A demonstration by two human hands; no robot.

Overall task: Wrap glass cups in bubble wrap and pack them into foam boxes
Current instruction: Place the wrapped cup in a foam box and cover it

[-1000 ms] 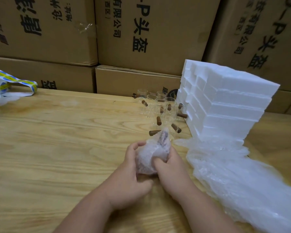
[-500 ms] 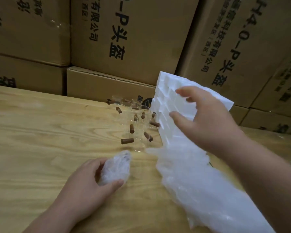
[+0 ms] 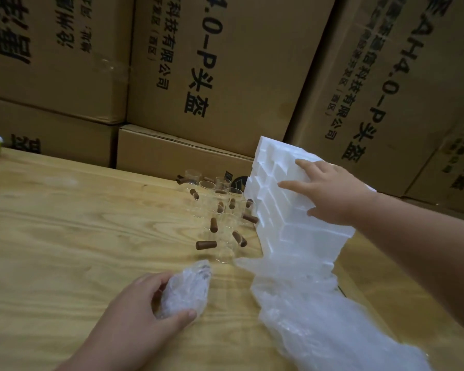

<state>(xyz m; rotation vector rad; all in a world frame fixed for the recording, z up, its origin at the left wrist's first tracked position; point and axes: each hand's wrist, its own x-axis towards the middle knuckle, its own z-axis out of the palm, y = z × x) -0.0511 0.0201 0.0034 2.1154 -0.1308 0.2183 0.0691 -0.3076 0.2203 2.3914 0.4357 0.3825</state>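
My left hand (image 3: pixel 142 314) fingers and thumb curl round the small bubble-wrapped glass cup bundle (image 3: pixel 184 290), holding it low over the pale wooden table (image 3: pixel 65 236). Right of it lies a loose sheet of clear bubble wrap (image 3: pixel 319 317). Farther out, my right hand (image 3: pixel 330 194) lies on the white stacked foam boxes (image 3: pixel 287 226), fingers spread and straight, not gripping. Left of the stack, clear glass cups with brown wooden handles (image 3: pixel 220 210) stand clustered. Brown printed cardboard cartons (image 3: pixel 212 70) behind.
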